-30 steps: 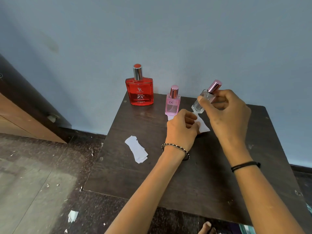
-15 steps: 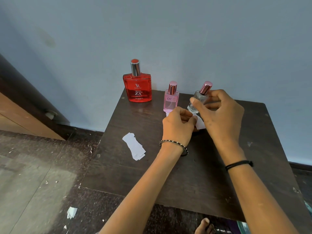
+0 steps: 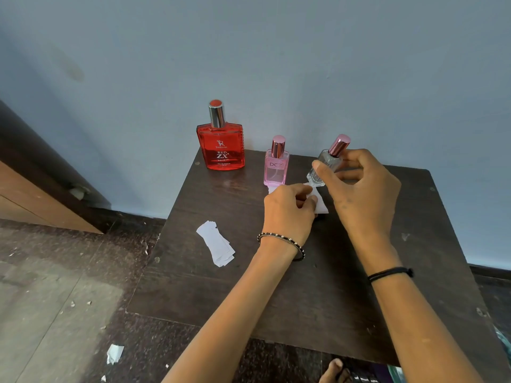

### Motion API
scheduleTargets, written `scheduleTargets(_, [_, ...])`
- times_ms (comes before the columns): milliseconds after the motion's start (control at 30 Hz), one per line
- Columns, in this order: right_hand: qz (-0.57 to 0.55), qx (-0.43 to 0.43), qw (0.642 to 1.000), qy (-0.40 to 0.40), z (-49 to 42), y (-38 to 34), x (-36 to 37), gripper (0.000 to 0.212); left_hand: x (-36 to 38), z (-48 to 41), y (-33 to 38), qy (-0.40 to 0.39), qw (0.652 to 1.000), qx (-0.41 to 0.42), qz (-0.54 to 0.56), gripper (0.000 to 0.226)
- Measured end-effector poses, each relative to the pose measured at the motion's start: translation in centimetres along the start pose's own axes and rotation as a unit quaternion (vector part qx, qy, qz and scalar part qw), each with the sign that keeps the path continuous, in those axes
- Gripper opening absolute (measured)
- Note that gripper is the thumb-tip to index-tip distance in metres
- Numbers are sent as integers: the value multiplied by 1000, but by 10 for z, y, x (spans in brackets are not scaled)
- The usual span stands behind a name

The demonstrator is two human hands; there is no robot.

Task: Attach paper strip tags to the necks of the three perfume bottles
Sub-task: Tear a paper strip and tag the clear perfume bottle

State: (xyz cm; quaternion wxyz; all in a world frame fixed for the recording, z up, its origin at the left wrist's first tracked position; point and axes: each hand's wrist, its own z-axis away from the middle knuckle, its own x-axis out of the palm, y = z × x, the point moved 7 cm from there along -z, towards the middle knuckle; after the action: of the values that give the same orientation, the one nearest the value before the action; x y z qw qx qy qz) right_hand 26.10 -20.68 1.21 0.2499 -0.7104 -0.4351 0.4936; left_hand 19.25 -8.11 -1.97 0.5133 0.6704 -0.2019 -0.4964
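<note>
A large red perfume bottle [image 3: 221,142] stands at the back left corner of the dark wooden table [image 3: 318,286]. To its right stands a small pink bottle [image 3: 276,167] with a rose cap. My right hand [image 3: 362,189] grips a small clear bottle [image 3: 326,164] with a rose cap, tilted to the right above the table. My left hand [image 3: 287,211] pinches a white paper strip [image 3: 319,201] just below that bottle. A small stack of white paper strips [image 3: 217,246] lies on the table's left part.
The table stands against a blue wall [image 3: 276,64]. Its left edge drops to a dark stone floor with a paper scrap [image 3: 114,353] and small debris. A wooden cabinet [image 3: 33,200] is at the far left. A toe [image 3: 333,371] shows below the table's front edge.
Both hands have stayed together near the clear bottle, which my right hand has kept tilted. My left hand has shifted its hold on the strip slightly. The view has moved a little.
</note>
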Motion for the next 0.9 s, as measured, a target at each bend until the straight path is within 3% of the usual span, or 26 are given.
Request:
scheduleTargets(333, [-13,-3,1000,10,0,1,0,40,1,-4,-8,42,999,-12,18,21])
scheduleTargets(900, [15,-31,999,-28,3,-5,17,45,0,-5,-5,29,999,-11,35,16])
